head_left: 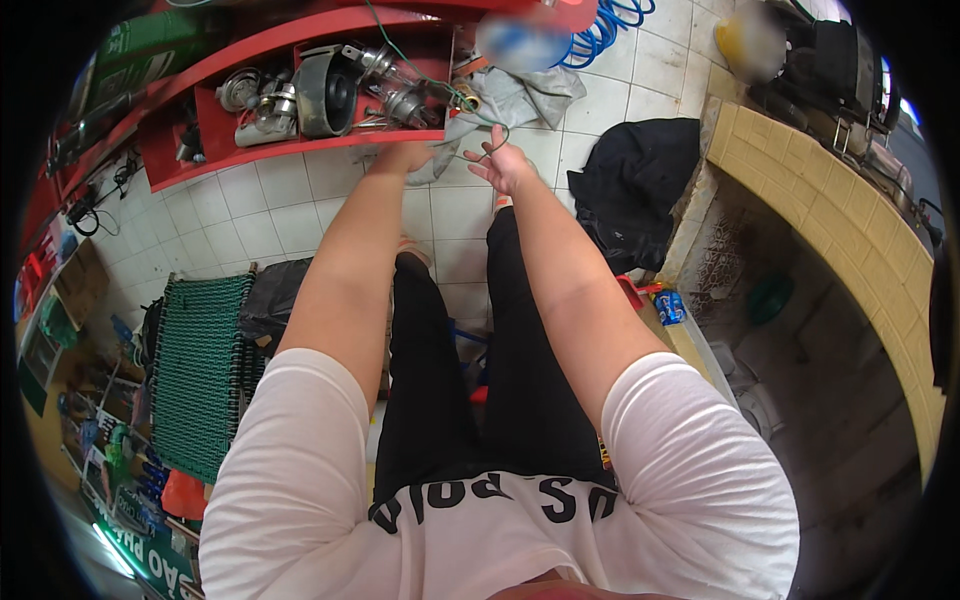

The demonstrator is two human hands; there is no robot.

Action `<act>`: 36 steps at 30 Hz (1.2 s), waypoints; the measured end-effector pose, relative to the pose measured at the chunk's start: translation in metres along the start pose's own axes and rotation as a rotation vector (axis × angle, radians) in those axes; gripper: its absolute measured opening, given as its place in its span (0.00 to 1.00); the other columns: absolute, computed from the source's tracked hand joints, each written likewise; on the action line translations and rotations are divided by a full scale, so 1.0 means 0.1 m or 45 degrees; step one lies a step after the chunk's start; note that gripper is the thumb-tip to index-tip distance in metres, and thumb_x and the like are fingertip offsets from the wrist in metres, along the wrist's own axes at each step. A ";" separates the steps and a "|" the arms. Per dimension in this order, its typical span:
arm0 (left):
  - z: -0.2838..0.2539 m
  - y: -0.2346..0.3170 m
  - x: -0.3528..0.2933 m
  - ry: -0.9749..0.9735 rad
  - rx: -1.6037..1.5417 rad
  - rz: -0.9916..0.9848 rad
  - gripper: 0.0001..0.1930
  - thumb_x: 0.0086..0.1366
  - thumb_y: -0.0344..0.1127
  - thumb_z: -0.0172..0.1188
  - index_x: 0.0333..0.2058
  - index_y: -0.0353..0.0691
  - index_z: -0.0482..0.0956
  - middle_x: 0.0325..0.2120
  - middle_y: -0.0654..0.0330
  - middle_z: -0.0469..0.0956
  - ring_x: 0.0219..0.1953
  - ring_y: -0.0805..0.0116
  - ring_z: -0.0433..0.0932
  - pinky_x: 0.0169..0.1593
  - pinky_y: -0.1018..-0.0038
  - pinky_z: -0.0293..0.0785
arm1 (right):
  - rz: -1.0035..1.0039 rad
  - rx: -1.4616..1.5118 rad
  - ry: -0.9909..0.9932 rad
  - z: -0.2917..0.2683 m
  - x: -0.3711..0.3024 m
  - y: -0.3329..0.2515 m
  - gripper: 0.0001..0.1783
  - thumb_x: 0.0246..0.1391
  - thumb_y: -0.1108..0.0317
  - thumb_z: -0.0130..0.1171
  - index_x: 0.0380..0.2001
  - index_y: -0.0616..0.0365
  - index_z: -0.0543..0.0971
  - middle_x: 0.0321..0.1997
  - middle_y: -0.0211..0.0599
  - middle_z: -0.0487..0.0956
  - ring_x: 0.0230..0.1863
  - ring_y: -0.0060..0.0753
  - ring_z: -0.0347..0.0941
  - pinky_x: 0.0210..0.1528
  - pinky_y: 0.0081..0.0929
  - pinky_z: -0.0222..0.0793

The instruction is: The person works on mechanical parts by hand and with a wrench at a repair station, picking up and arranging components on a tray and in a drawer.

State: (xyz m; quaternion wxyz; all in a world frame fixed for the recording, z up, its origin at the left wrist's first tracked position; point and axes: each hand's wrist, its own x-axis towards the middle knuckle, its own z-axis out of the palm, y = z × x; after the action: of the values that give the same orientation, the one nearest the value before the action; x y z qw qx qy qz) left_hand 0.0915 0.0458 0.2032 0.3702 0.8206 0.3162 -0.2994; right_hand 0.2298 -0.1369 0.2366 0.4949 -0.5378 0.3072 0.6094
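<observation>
My right hand (507, 168) reaches out past the right end of a red open drawer (300, 150), its fingers spread apart. A thin green wire (420, 72) comes down from the top edge, crosses the drawer and curls in a loop at those fingers; no firm grip on it shows. My left hand (407, 156) is at the drawer's lower right corner, close to the wire's end. Its fingers are mostly hidden, so whether it holds anything does not show. Inside the drawer lie metal parts (400, 103) and a grey round-bodied part (326, 95).
Grey cloth (525, 95) lies on the white tiled floor (290, 190) beyond my hands. Black cloth (635, 190) is heaped to the right, near a curved tan tiled ledge (820, 190). A coiled blue hose (610, 30) is at the top. A green woven folding bed (200, 370) stands left.
</observation>
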 end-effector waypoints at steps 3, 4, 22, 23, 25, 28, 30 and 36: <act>-0.03 0.16 -0.30 -0.125 0.049 -0.096 0.39 0.62 0.45 0.71 0.68 0.35 0.69 0.62 0.41 0.76 0.65 0.41 0.74 0.68 0.57 0.70 | 0.036 -0.074 0.020 -0.24 -0.10 0.00 0.49 0.73 0.34 0.43 0.81 0.54 0.43 0.84 0.47 0.50 0.68 0.54 0.74 0.63 0.53 0.75; -0.03 0.07 -0.40 -0.158 0.016 -0.175 0.34 0.64 0.45 0.68 0.66 0.38 0.73 0.63 0.44 0.76 0.66 0.43 0.74 0.68 0.57 0.70 | 0.027 -0.085 0.006 -0.21 -0.14 0.00 0.49 0.73 0.34 0.43 0.81 0.54 0.43 0.84 0.47 0.50 0.68 0.54 0.74 0.63 0.53 0.75; -0.96 0.28 -4.27 -0.088 -0.481 0.007 0.22 0.65 0.47 0.66 0.53 0.40 0.85 0.49 0.47 0.86 0.53 0.51 0.84 0.59 0.59 0.78 | -0.223 -2.589 -0.053 -0.01 -3.46 -0.17 0.26 0.64 0.49 0.54 0.41 0.63 0.87 0.32 0.51 0.87 0.32 0.49 0.86 0.44 0.44 0.82; -1.15 0.25 -4.49 -0.021 -0.534 0.024 0.22 0.65 0.46 0.67 0.52 0.39 0.85 0.48 0.46 0.86 0.51 0.51 0.85 0.58 0.60 0.79 | -0.230 -2.452 0.039 0.25 -3.68 -0.17 0.24 0.64 0.51 0.54 0.42 0.63 0.87 0.29 0.49 0.87 0.28 0.45 0.85 0.40 0.44 0.83; -1.62 0.19 -4.81 0.075 -0.563 0.115 0.21 0.66 0.45 0.66 0.51 0.37 0.85 0.48 0.46 0.86 0.50 0.52 0.85 0.57 0.61 0.80 | -0.260 -2.018 0.250 0.46 -3.97 -0.23 0.24 0.68 0.53 0.54 0.52 0.62 0.81 0.39 0.44 0.89 0.31 0.39 0.86 0.33 0.41 0.82; -1.83 -0.29 -5.17 0.215 -0.707 0.182 0.20 0.66 0.45 0.66 0.50 0.35 0.85 0.46 0.46 0.86 0.48 0.53 0.86 0.54 0.61 0.81 | -0.381 -1.571 0.316 0.91 -4.22 -0.09 0.25 0.68 0.53 0.54 0.59 0.60 0.77 0.49 0.44 0.87 0.38 0.41 0.87 0.35 0.41 0.82; -1.74 -0.94 -5.44 0.303 -0.913 0.049 0.20 0.66 0.44 0.66 0.50 0.34 0.84 0.45 0.47 0.87 0.45 0.54 0.86 0.51 0.61 0.82 | -0.406 -1.639 0.219 1.38 -4.37 0.20 0.25 0.68 0.53 0.54 0.59 0.60 0.77 0.49 0.43 0.87 0.37 0.40 0.87 0.35 0.40 0.82; -1.15 -2.97 -6.71 0.078 -0.266 -0.694 0.26 0.64 0.50 0.59 0.53 0.37 0.85 0.54 0.39 0.81 0.61 0.42 0.79 0.65 0.55 0.73 | -0.590 -2.031 -0.242 2.25 -4.69 0.73 0.26 0.68 0.51 0.56 0.59 0.58 0.78 0.46 0.40 0.88 0.36 0.35 0.87 0.33 0.36 0.81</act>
State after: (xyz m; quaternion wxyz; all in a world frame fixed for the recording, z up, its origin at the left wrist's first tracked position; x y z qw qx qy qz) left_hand -0.5155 0.0943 0.6289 0.3488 0.6716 0.5650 -0.3287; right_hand 0.0504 -0.0843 0.7271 0.1024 -0.7228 -0.3777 0.5696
